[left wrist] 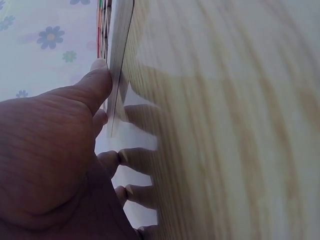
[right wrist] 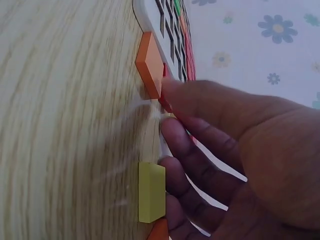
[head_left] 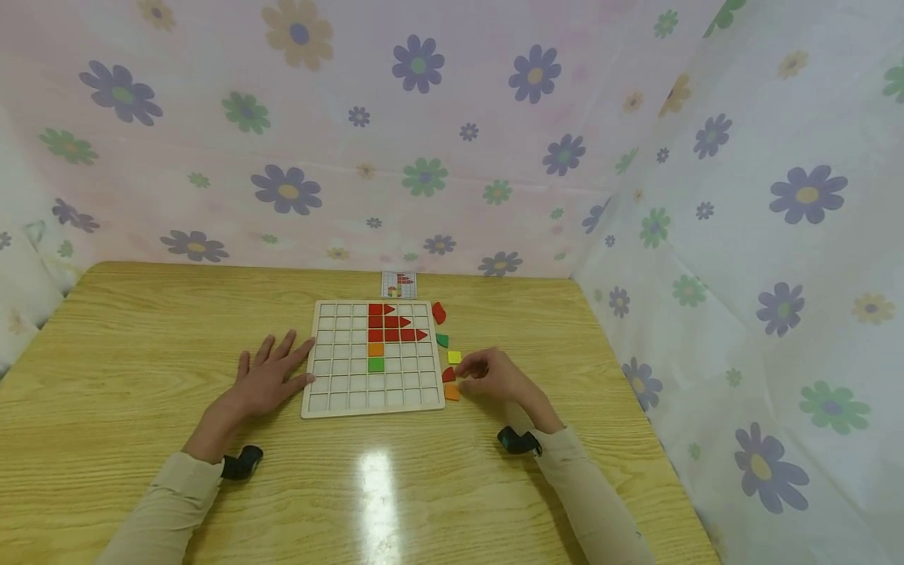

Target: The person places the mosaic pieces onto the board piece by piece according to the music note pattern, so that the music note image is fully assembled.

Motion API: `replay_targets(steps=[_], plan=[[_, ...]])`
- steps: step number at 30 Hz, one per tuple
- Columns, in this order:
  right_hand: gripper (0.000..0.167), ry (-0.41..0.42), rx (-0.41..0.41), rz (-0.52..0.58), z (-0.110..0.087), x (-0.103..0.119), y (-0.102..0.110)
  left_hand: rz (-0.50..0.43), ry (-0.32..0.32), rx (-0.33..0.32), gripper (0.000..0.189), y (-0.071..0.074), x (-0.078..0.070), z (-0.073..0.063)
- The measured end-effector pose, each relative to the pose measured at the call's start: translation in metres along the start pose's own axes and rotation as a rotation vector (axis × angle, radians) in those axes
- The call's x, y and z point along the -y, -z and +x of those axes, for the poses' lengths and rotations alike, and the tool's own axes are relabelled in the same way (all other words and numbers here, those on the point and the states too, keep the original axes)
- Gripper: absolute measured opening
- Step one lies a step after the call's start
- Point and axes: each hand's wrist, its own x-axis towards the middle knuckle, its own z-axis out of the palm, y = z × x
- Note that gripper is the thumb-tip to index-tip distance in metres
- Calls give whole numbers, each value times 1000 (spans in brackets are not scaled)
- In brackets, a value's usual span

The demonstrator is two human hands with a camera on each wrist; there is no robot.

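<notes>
A pale wooden grid board (head_left: pixel 342 408) lies on the table, with red squares and triangles (head_left: pixel 392 335) in three rows above an orange square (head_left: pixel 376 350) and a green square (head_left: pixel 376 364). My left hand (head_left: pixel 264 384) is spread flat on the table; its thumb and index fingertips touch the board's left edge. At the board's right edge, my right hand (head_left: pixel 497 377) has its bent thumb and index fingertips right at a red curved piece (head_left: pixel 449 375), with a gap between them. An orange piece (right wrist: pixel 149 65) lies beside that thumb, and a yellow square (head_left: pixel 454 357) lies just behind.
Behind the board lies a small pattern card (head_left: pixel 399 285). A green quarter piece (head_left: pixel 442 340) and another red piece (head_left: pixel 439 313) lie farther back on the right. Flowered cloth (head_left: pixel 417 157) rises behind the wooden table (head_left: pixel 318 486) and along its right side.
</notes>
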Motion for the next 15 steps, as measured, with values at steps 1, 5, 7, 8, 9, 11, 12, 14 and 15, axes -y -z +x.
replay_targets(steps=[1, 5, 7, 8, 9, 11, 12, 14, 15], plan=[[15, 4, 12, -5, -1, 1, 0, -1, 1, 1, 70, 0, 0, 0], [18, 5, 59, -31, -1, 5, -2, -1, 3, 3, 70, 0, -1, 0], [20, 6, 78, -51, -1, 7, -4, -1, 1, 1, 70, 0, -1, 0], [21, -1, 84, -60, -1, 8, -4, 0, 0, 0, 70, 0, -1, 0], [22, -5, 89, -68, -1, 8, -5, 1, 1, -1, 70, 1, -1, 0], [22, -12, 89, -76, 0, 10, -6, -1, 2, -1, 69, 1, -3, 0], [22, -16, 86, -79, 0, 10, -7, -1, 1, -2, 69, 1, -3, 0], [22, -22, 80, -75, 0, 11, -8, -3, 4, -1, 69, 1, -4, 0], [21, -23, 77, -74, 0, 12, -8, -2, 4, -1, 69, 2, -5, 0]])
